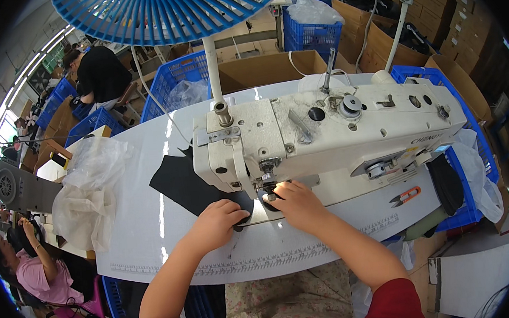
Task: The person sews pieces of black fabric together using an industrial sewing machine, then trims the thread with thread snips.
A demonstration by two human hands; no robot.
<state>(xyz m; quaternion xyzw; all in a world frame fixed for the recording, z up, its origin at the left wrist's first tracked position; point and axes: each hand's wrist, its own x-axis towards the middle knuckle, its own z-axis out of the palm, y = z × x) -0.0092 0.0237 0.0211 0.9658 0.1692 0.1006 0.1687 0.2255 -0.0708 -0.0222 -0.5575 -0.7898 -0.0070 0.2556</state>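
Note:
A white industrial sewing machine (324, 129) stands on the pale table, its needle area (268, 185) lit by a small lamp. Black fabric (185, 185) lies flat to the left of the machine head and runs in under it. My left hand (216, 223) is closed at the near edge of this fabric, fingers bent and thumb against it. Just right of the needle, my right hand (299, 204) has its fingers bunched on a small dark part of the work (268, 203). The fingertips there are partly hidden by the machine foot.
Orange-handled thread snips (406, 196) lie right of my right hand. A printed ruler (262, 259) runs along the table's front edge. Clear plastic bags (84, 202) sit at the left. Blue crates (313, 35) and a fan (171, 13) stand beyond. Two people (101, 72) work further left.

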